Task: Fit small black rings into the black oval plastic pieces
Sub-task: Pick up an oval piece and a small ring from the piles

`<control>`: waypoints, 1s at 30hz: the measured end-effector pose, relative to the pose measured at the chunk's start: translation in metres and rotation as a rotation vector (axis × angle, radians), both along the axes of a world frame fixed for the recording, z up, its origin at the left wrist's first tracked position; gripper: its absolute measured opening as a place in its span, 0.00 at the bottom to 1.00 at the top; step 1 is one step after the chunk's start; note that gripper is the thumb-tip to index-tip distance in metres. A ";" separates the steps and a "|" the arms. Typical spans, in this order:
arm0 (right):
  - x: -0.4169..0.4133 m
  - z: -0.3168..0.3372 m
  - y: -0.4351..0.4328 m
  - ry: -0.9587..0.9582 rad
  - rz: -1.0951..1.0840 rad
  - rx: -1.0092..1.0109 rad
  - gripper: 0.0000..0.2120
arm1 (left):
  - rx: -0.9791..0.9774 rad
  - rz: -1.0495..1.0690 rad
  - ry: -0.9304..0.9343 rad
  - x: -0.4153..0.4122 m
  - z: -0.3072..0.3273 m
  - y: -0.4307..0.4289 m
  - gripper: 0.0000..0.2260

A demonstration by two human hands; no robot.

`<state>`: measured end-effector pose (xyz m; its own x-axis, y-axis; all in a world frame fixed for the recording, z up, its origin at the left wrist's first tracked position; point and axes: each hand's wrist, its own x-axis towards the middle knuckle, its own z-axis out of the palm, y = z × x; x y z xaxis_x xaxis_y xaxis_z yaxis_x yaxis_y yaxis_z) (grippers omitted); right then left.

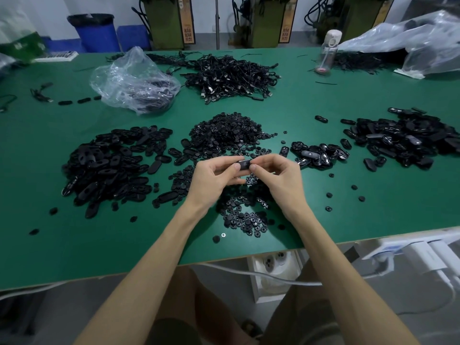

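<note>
Both forearms are stretched forward over the near edge of the green surface [298, 100] and turned inward at the wrists, so that the two grips meet above its middle. One oval [244, 164] is held between them, clear of the surface. Its left end is pinched by the left grip [214, 174] and its right end by the right grip [276, 174]. In each grip the fingers are curled behind the piece and the thumb is pressed on its near face, with the two thumb tips close together. Whether a ring is seated in the oval cannot be told.

Three heaps of ovals are counted: a large left heap [112, 165], a small heap [318, 153] just right of the right grip, and a large far-right heap [408, 138]. Rings are gathered in two patches: a mound [229, 133] beyond the grips and a flat spread [244, 215] below the wrists. Five loose rings [329, 194] are scattered to the right of the right forearm. Three single ovals [82, 100] are set in a row at the far left.

Further back, one cable heap [231, 75] is seen, with one clear bag [132, 80] just to its left. One bottle [328, 53] is stood near the far edge, beside one large bag [410, 41] at the far right corner.
</note>
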<state>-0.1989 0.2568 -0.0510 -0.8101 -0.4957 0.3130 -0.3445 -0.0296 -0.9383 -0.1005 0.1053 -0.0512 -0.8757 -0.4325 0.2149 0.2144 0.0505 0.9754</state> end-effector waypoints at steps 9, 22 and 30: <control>0.003 0.002 -0.001 0.056 -0.046 0.053 0.03 | 0.023 -0.021 -0.014 0.000 0.001 0.001 0.10; 0.009 0.007 -0.001 0.084 -0.062 0.112 0.03 | 0.006 -0.027 -0.020 0.000 0.002 0.003 0.10; 0.013 0.010 -0.004 0.254 0.022 0.186 0.11 | -0.001 0.092 -0.004 0.000 0.000 -0.002 0.09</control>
<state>-0.1855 0.2525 -0.0409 -0.7059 -0.5801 0.4063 -0.5698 0.1244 -0.8123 -0.1000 0.1033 -0.0516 -0.8332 -0.5107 0.2122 0.2049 0.0712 0.9762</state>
